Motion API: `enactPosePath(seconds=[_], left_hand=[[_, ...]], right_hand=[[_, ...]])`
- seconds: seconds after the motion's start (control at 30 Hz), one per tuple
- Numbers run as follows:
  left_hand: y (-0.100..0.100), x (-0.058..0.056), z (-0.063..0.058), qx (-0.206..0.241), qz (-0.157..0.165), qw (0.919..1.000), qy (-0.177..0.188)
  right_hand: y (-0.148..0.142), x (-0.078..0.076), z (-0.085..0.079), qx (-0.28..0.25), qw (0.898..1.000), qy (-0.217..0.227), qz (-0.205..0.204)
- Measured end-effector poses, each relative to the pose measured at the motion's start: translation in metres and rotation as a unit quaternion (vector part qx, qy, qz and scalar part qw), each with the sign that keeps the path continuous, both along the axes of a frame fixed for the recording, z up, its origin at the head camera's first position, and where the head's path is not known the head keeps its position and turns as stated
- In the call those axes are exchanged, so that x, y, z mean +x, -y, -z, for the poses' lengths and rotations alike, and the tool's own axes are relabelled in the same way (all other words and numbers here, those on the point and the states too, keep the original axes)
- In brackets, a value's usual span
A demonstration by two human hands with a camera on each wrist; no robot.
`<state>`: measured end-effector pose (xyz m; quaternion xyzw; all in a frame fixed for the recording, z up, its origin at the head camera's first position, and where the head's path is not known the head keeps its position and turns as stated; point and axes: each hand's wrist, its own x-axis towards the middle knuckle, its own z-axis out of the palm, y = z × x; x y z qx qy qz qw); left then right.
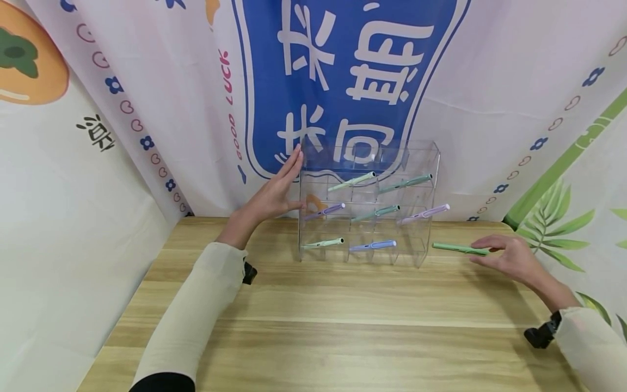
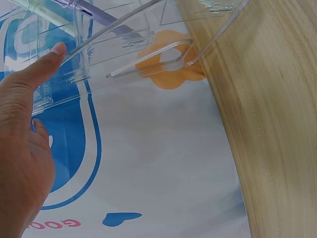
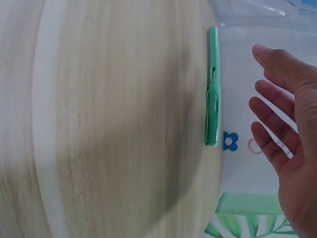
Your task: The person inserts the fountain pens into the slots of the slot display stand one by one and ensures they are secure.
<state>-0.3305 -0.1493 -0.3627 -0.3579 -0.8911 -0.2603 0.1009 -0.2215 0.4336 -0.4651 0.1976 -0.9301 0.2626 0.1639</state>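
Note:
A clear tiered pen rack [image 1: 362,226] stands at the back of the table, with several capped pens lying slanted in its compartments. My left hand [image 1: 274,196] touches the rack's left side, fingers extended along it; the left wrist view shows the thumb [image 2: 58,49] against the clear edge. Right of the rack, a green pen [image 1: 453,247] lies on the wood. My right hand [image 1: 509,256] is over that pen's right end, thumb and fingers spread. In the right wrist view the hand [image 3: 292,104] and the green pen [image 3: 213,89] appear apart, with nothing in the grasp.
The wooden table [image 1: 333,326] reaches forward from the rack. Close behind it hangs a printed cloth [image 1: 196,109] with a blue panel. Among the racked pens are a blue pen [image 1: 372,246], a lilac pen [image 1: 426,214] and a purple pen [image 1: 325,211].

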Motion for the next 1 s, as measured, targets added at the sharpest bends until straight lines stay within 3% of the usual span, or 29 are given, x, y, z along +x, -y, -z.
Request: enactPosePath(seconds=[0.33,1.0], left_hand=[[0.000,-0.001,0.001,0.004,0.006,1.0000,0.000],[-0.001,0.003,-0.002,0.010,0.005,0.9999,0.001]], right_hand=[[-0.014,-0.005,0.011,0.016,1.000,0.023,0.009],[-0.020,-0.019,0.029,0.041,0.999,-0.031,-0.006]])
